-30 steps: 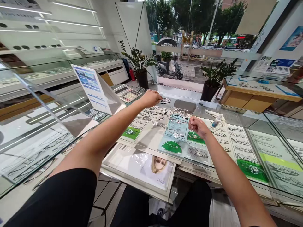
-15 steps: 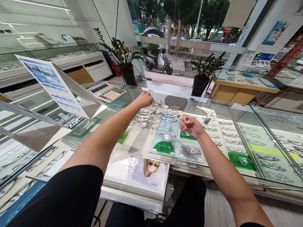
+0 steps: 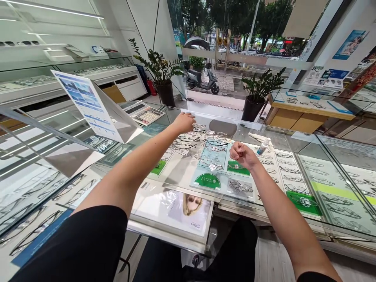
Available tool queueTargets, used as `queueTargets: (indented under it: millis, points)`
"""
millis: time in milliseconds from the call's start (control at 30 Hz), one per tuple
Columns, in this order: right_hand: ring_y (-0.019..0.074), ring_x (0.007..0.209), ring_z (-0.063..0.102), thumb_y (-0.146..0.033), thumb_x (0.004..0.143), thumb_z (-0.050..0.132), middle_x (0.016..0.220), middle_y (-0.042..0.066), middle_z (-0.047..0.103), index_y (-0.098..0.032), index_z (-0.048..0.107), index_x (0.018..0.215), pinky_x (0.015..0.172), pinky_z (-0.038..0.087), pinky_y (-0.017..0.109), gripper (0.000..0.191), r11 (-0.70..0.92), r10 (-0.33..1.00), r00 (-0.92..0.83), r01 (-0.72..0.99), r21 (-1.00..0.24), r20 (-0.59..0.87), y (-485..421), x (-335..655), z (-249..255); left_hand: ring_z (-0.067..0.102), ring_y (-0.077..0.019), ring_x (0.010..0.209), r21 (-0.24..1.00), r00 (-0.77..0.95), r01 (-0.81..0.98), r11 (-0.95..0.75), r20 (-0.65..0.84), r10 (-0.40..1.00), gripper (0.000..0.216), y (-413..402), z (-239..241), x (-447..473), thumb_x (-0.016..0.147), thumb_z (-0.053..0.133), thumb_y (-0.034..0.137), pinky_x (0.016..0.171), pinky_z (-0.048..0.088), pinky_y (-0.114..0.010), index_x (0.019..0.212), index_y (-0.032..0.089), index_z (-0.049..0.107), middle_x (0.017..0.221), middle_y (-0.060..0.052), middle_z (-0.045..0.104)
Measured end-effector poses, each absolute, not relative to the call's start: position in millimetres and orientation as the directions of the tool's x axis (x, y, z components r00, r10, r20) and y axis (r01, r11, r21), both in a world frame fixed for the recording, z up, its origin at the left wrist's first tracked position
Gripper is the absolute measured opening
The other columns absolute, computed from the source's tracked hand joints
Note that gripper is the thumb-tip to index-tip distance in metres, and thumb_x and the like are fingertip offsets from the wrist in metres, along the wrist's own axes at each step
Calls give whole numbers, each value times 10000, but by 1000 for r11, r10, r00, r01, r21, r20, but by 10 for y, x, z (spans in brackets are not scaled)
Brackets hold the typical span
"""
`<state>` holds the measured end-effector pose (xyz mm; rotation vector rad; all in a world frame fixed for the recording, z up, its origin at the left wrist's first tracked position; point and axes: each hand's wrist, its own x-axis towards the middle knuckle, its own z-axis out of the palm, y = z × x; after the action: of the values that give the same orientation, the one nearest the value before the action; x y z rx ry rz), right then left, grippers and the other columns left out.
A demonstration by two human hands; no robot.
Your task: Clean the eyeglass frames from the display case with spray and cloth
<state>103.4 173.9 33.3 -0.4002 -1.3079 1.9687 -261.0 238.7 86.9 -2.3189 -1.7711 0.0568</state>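
Toward the far edge of the surface point(image 3: 176, 172), my left hand point(image 3: 185, 122) is at the glasses point(image 3: 191, 138); I can't tell its grip. Nearer the front edge, my right hand point(image 3: 242, 154) is folded inward. Thin rims want light handling.

On the left of the desk point(image 3: 182, 170), the sign point(image 3: 85, 103) is standing, the calculator point(image 3: 147, 114) lying behind it, rightward. Eyeglass frames point(image 3: 215, 143) are covering the middle, the left hand point(image 3: 185, 122) hovering at their far end. The bottle point(image 3: 263, 147) is sitting just beyond the right hand point(image 3: 243, 154), the cloth point(image 3: 256, 137) lying behind it. Past the desk, the left plant point(image 3: 164, 93) and right plant point(image 3: 254, 106) are standing, the scooter point(image 3: 202, 79) showing between them, outside.
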Motion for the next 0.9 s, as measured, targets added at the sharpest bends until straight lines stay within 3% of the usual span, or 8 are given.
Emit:
queueTargets:
  millis: [67,167,300,400,500,567,700,900]
  points:
    - [150,538,348,-230,739,677,541,-20,463,-241,517,690,582,312,302,168,-210,730,-672,-390,-897,122,1768,1057,313,575,-382,1400,-180,293,949,-258,201,935,384,2124,1092,-2508,964,578,276,1144,410,-514,1240,149,811,1464,-179,720]
    - [147,536,341,-226,740,671,539,-17,458,-241,491,680,587,317,304,190,-215,749,-657,-365,-906,87,1820,1090,285,688,-286,992,15,299,950,-311,233,925,267,1508,1439,-2282,961,569,309,943,483,-423,1034,170,785,1039,-110,793]
    - [149,538,342,-227,745,665,528,-11,449,-241,477,655,584,317,299,209,-220,777,-627,-354,-909,56,1900,1133,228,571,-155,699,473,554,758,-449,-105,826,139,505,1571,-1967,892,567,212,697,409,-294,774,197,638,744,7,661]
    - [152,549,360,-207,731,659,535,-5,452,-237,488,657,586,329,292,189,-212,794,-605,-352,-912,50,1952,1158,165,485,-132,624,662,685,676,-325,-401,608,141,-57,1226,-1838,837,619,178,619,354,-288,711,205,561,669,44,583]
    - [150,557,372,-186,704,644,548,2,466,-231,499,666,588,336,282,156,-218,811,-585,-355,-909,34,1992,1170,107,480,-153,606,643,690,713,-280,-570,446,260,-318,585,-1831,875,690,284,581,313,-317,668,213,549,634,33,565]
    - [152,555,373,-188,701,632,545,6,464,-230,493,660,584,340,282,151,-222,825,-565,-353,-909,19,2012,1176,82,531,-167,641,544,618,779,-311,-588,522,256,-337,127,-1878,902,695,324,586,346,-311,697,218,584,681,19,617]
    - [155,542,348,-207,709,610,524,8,431,-237,441,628,571,336,288,190,-222,844,-536,-356,-908,4,2039,1194,68,676,-254,919,308,397,909,-281,-432,810,247,-80,-559,-2081,1015,550,314,797,495,-355,919,200,746,1007,-107,768]
    - [157,543,300,-209,663,616,528,2,396,-242,429,607,565,303,298,198,-212,861,-509,-361,-908,1,2064,1196,47,592,-363,1358,187,205,966,-178,-140,969,473,669,-1065,-2572,1103,396,309,1174,448,-501,1397,99,702,1465,-240,656]
